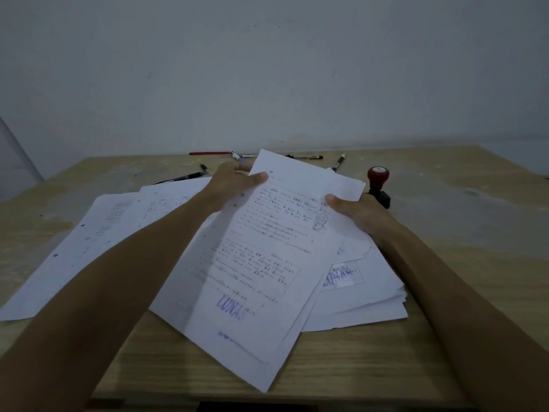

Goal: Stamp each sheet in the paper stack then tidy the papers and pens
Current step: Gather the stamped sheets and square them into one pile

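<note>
At the centre of the frame, the left hand (234,181) and right hand (353,209) pinch the top corners of a stamped sheet (261,263), thumbs on its face. It hangs tilted toward the lower centre, over loose papers (362,298) on the table (445,337). The stamp (378,185) stands upper right, pens (306,157) behind.

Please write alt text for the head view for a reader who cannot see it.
Both hands, left and right, hold stamped sheets above loose papers on a table. A stamp and pens lie behind.

Sheets (98,233): spread left on table (445,292)
Stack (356,298): right of them
Stamp (378,185): behind stack (apparently upright)
Pens (255,157): along far edge
</note>
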